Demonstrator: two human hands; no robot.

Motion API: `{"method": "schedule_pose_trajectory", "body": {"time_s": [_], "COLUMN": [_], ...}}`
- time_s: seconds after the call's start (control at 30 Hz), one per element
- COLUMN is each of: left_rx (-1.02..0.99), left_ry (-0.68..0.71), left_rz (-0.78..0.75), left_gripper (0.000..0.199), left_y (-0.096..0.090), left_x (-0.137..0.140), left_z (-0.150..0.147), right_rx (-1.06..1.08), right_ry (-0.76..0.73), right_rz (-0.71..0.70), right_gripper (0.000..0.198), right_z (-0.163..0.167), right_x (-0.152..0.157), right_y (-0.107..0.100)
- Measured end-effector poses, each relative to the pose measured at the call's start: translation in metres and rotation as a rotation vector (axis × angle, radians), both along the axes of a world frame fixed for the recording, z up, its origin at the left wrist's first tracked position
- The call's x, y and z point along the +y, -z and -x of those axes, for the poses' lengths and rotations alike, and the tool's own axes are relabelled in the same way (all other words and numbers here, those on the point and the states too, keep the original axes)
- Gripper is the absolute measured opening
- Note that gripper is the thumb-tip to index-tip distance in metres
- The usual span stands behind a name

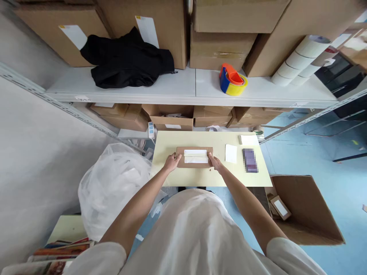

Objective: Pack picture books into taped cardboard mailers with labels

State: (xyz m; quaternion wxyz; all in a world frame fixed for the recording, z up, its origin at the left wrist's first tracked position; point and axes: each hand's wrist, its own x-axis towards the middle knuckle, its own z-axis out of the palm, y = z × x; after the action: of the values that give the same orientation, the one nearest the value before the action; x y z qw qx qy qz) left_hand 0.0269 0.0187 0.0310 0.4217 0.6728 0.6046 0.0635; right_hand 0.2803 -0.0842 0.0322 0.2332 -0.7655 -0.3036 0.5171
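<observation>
A small brown cardboard box (195,165) lies on the pale yellow table (166,178) in front of me. Two white labels (195,156) sit one above the other on its top face, with a strip between them. My left hand (172,162) grips the left end of the box, thumb on top. At the right end, my right hand (214,161) holds it the same way. The fingers under and behind the ends are partly hidden. Right of the box lie a white paper (231,153), a stack of white labels (249,140) and a blurred purple item (250,160).
Above the table a grey shelf (183,91) carries cartons, a black garment (129,59), a tape dispenser (233,80) and label rolls (298,59). A big clear plastic bag (111,187) stands at left. An open carton (309,214) with small boxes is at lower right.
</observation>
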Motion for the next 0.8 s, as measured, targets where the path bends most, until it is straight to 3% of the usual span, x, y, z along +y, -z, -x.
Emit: {"method": "schedule_pose_trajectory", "body": {"time_s": [0.13,0.23,0.33,0.43,0.6,0.8], "left_rx": [0.017,0.015,0.028,0.041,0.059,0.117], "left_ry": [-0.046,0.005,0.150,0.371,0.672,0.822], "left_rz": [-0.158,-0.325,-0.510,-0.628,-0.615,-0.426], "left_gripper": [0.063,0.063,0.063,0.059,0.052,0.038], "left_y": [-0.004,-0.015,-0.031,-0.044,-0.043,-0.027], "left_x": [0.001,0.002,0.001,-0.002,-0.016,-0.028], "left_z": [-0.004,-0.013,-0.039,-0.084,-0.168,-0.231], "right_rx": [0.005,-0.225,-0.560,-0.711,-0.777,-0.871], "right_ry": [-0.021,-0.079,-0.242,-0.407,-0.569,-0.686], "right_rz": [-0.122,-0.170,-0.094,-0.032,-0.051,-0.242], "right_gripper": [0.077,0.066,0.059,0.064,0.059,0.041], "right_z": [-0.010,-0.037,-0.078,-0.117,-0.145,-0.149], "right_x": [-0.005,-0.016,-0.029,-0.038,-0.048,-0.060], "right_y": [0.000,0.008,0.025,0.047,0.074,0.076]}}
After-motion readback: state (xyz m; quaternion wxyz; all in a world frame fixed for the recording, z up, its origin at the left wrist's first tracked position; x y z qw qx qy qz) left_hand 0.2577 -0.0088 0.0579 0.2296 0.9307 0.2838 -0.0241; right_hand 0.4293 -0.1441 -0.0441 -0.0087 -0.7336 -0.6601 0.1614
